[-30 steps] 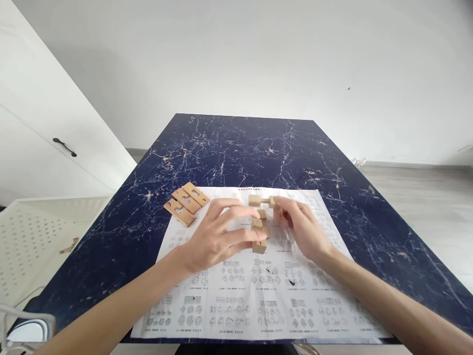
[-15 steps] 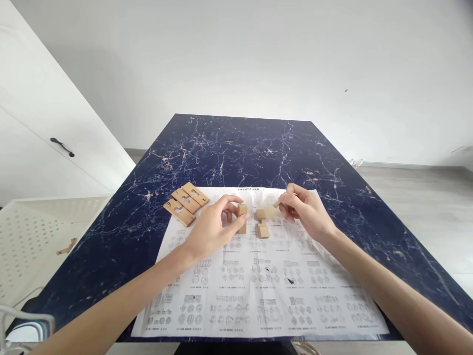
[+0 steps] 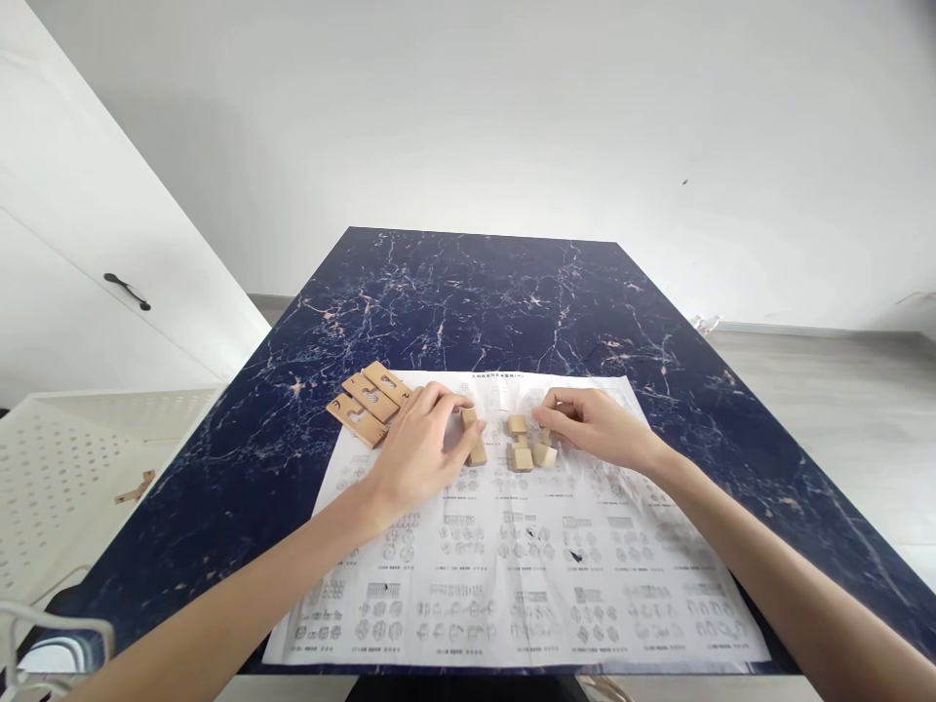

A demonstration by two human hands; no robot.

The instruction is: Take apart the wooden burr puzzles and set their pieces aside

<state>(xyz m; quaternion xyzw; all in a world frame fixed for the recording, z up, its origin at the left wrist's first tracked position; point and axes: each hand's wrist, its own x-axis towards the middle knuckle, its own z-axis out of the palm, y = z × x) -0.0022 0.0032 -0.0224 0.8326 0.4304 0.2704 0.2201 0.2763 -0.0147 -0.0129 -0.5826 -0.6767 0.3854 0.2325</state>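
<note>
My left hand [image 3: 420,444] has its thumb and fingers closed around a notched wooden block [image 3: 477,454], which sits on the printed sheet [image 3: 468,556]. Just to the right, a second notched wooden piece [image 3: 521,458] lies on the paper, touched by neither hand. My right hand [image 3: 592,426] pinches the far end of a third wooden piece [image 3: 545,455]. Its near end shows below the fingertips, close beside the second piece; the rest is hidden by the fingers. Whether these two touch I cannot tell.
Several flat wooden plates [image 3: 370,395] with cut-out slots and marked numbers overlap left of my left hand. The sheet, with rows of puzzle drawings, covers the near part of a dark blue marbled table [image 3: 468,302]. A white perforated surface [image 3: 65,468] stands to the left.
My right hand has moved slightly left, and the piece in it has come down beside the middle block. In my left hand the block now leans a little.
</note>
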